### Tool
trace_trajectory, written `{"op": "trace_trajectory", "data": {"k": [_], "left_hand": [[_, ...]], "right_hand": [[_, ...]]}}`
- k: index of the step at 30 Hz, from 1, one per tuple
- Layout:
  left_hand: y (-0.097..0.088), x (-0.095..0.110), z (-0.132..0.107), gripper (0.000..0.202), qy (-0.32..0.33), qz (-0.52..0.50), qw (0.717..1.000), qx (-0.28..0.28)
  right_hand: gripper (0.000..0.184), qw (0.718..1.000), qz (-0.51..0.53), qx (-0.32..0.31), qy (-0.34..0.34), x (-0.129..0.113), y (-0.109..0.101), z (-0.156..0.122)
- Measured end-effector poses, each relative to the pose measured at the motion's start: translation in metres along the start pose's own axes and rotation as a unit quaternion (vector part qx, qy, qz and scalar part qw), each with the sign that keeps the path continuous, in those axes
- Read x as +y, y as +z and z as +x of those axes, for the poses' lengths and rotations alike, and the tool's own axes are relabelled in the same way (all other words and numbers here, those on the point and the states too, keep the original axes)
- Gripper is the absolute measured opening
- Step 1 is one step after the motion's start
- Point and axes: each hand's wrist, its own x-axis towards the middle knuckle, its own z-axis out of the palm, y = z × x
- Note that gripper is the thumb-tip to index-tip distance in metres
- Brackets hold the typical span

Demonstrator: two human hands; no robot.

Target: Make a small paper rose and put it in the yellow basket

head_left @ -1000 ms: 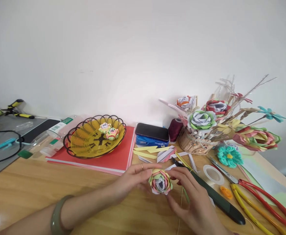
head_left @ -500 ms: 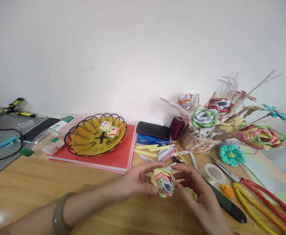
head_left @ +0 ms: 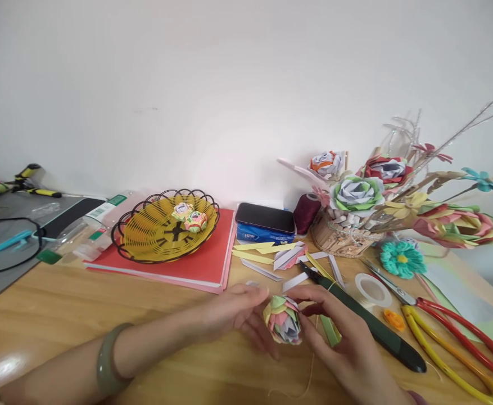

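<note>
Paper flower (head_left: pixel 282 319) turned side-on, held by the right hand

The right hand (head_left: pixel 353 340) pinches the flower's right edge between thumb and forefinger. The left hand (head_left: pixel 238 310) is loosely spread at the opposite side, its thumb lifted off the petals; whether the fingers behind touch the flower cannot be told. The flower is held between the hands, above the near part of the table (head_left: pixel 52 332).

Change noted: a second ago the grey-white centre faced the viewer; now the layered pink, yellow and green outer petals show. In my judgement the flower is being rotated for handling from the side, with the right hand taking the load.

Orientation: the centre points down and to the right. The long axis slopes from the upper-left base to the lower-right opening.

Just beyond: a green strip (head_left: pixel 329 331) by the right hand, a loose thread (head_left: pixel 311 368) below. To the right, a dark-handled cutter (head_left: pixel 381 332), a tape roll (head_left: pixel 387 292) and red-handled scissors (head_left: pixel 404 295). Farther left, a yellow basket (head_left: pixel 145 233) holds two small flowers (head_left: pixel 195 221).
</note>
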Motion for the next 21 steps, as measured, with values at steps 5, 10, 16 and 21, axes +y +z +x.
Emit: {"op": "trace_trajectory", "data": {"k": [5,10,16,21], "left_hand": [[0.001,-0.002,-0.001,0.041,-0.003,-0.055,0.998,-0.012],[0.002,0.005,-0.005,0.049,0.031,-0.077,0.996,-0.01],[0.003,0.001,-0.002,0.05,0.122,-0.032,0.992,0.021],[-0.001,-0.007,0.005,0.051,0.19,0.011,0.981,0.031]], "right_hand": [[0.026,1.0,0.017,-0.02,-0.001,-0.001,0.001,-0.001],[0.014,0.993,-0.007,0.117,0.008,-0.004,-0.005,-0.002],[0.009,0.998,-0.004,0.058,0.01,-0.016,-0.006,-0.001],[0.014,0.995,-0.028,0.073,0.063,-0.009,0.001,-0.001]]}}
